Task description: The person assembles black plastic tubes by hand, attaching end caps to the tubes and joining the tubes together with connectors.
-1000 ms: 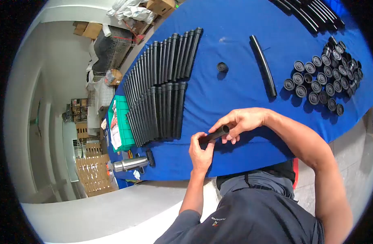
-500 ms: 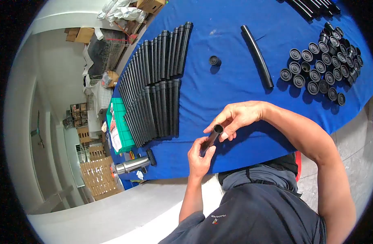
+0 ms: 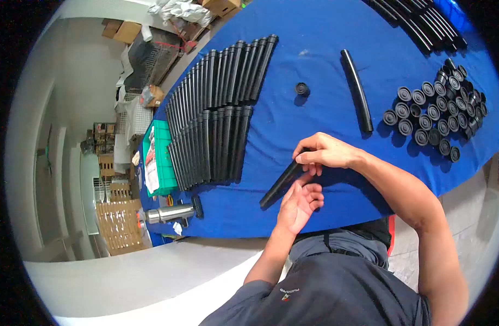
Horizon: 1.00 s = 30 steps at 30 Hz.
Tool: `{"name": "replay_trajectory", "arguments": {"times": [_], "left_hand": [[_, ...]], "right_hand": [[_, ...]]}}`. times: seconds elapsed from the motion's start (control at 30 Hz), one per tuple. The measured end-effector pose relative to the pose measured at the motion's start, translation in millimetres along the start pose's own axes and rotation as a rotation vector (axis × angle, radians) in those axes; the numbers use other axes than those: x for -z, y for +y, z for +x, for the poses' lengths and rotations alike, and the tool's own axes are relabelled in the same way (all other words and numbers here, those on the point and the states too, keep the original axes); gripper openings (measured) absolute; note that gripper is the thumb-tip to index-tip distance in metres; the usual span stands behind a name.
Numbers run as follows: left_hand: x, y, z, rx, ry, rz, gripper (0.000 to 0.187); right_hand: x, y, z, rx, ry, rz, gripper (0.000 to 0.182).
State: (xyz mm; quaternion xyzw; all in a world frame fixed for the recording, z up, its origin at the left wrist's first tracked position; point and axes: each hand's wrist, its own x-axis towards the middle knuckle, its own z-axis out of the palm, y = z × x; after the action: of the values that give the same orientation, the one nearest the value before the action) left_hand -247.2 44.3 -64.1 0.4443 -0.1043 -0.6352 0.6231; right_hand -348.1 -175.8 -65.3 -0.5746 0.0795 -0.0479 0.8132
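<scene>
My right hand point(image 3: 326, 152) grips the upper end of a black tube point(image 3: 280, 186), which slants down to the left over the blue cloth. Its gripped end is hidden by my fingers. My left hand point(image 3: 301, 208) is off the tube, palm up with fingers loosely apart, close to its right side. Farther up, a single black cap point(image 3: 301, 89) stands by itself, and a loose black tube point(image 3: 358, 92) lies to the right of it.
Two rows of capped black tubes point(image 3: 227, 76) lie at left. Many black caps point(image 3: 425, 121) are grouped at right, with more tubes point(image 3: 423, 27) beyond. A green basket point(image 3: 162, 157) and a metal cylinder-shaped tool point(image 3: 170, 213) sit by the left edge.
The tube went from pointing up between both hands to slanting down to the left. My left hand has let go of it and turned palm up. The camera view has shifted slightly.
</scene>
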Motion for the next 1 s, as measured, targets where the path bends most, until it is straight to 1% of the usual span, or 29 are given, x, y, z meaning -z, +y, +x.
{"name": "replay_trajectory", "arguments": {"times": [0.07,0.17,0.2,0.23,0.3,0.33,0.37,0.4,0.43,0.5,0.57,0.63,0.67,0.7,0.73,0.77,0.83,0.9,0.97,1.0], "left_hand": [[5.1,-4.8,11.8,-0.144,-0.037,-0.208,0.056],[-11.5,14.1,27.5,-0.347,0.149,-0.037,0.051],[-6.2,18.1,36.5,-0.437,0.124,0.043,0.047],[-9.4,30.3,43.5,-0.493,0.113,0.132,0.039],[-5.1,53.9,64.1,-0.671,0.182,0.345,0.032],[-8.0,68.2,74.3,-0.654,0.146,0.373,0.029],[-12.8,81.7,85.1,-0.641,0.108,0.401,0.026],[-21.2,92.3,96.2,-0.619,0.122,0.441,0.024],[-24.2,97.2,109.4,-0.554,0.102,0.448,0.025],[-22.2,104.9,140.9,-0.425,0.056,0.469,0.029],[-25.3,106.7,163.8,-0.345,0.005,0.421,0.044],[-27.6,102.7,185.9,-0.256,-0.052,0.374,0.064],[-25.5,100.7,195.7,-0.253,-0.057,0.349,0.068],[-26.1,99.0,201.9,-0.248,-0.060,0.336,0.067],[-24.9,97.1,205.7,-0.261,-0.064,0.347,0.038],[-23.5,95.0,210.7,-0.272,-0.066,0.355,0.022],[-46.5,94.6,202.5,-0.271,-0.054,0.360,0.022],[-40.9,95.7,206.1,-0.254,-0.068,0.369,0.023],[-42.0,95.1,200.8,-0.300,-0.083,0.362,0.022],[-44.2,95.1,191.8,-0.320,-0.072,0.362,0.025]], "right_hand": [[0.6,0.7,1.2,0.018,-0.038,0.102,0.032],[-2.2,4.4,3.9,0.073,-0.049,0.205,0.034],[-2.3,4.2,3.7,0.101,-0.037,0.229,0.036],[-2.7,2.0,2.2,0.098,0.092,0.169,0.036],[-5.2,-4.8,0.6,0.090,0.349,0.046,0.037],[-7.0,-13.7,-4.7,0.086,0.501,-0.059,0.032],[-6.4,-11.3,-5.6,0.206,0.623,-0.119,0.031],[-4.2,-6.2,-2.5,0.334,0.745,-0.184,0.029],[-2.4,-5.9,-0.7,0.468,0.866,-0.251,0.028],[1.4,-5.9,-1.2,0.455,0.919,-0.203,0.025],[4.9,-1.0,3.9,0.482,0.957,-0.200,0.025],[4.1,-10.8,-2.5,0.457,0.896,-0.098,0.026],[8.1,-3.2,3.3,0.498,0.910,-0.133,0.027],[12.3,5.4,9.7,0.537,0.924,-0.167,0.028],[13.5,5.7,10.3,0.539,0.935,-0.177,0.028],[15.3,6.4,11.0,0.539,0.945,-0.188,0.028],[16.0,5.6,10.7,0.530,0.955,-0.147,0.025],[17.0,7.4,10.9,0.520,0.967,-0.216,0.024],[17.4,11.1,12.2,0.497,0.952,-0.209,0.024],[17.4,11.2,12.8,0.478,0.948,-0.193,0.027]]}}
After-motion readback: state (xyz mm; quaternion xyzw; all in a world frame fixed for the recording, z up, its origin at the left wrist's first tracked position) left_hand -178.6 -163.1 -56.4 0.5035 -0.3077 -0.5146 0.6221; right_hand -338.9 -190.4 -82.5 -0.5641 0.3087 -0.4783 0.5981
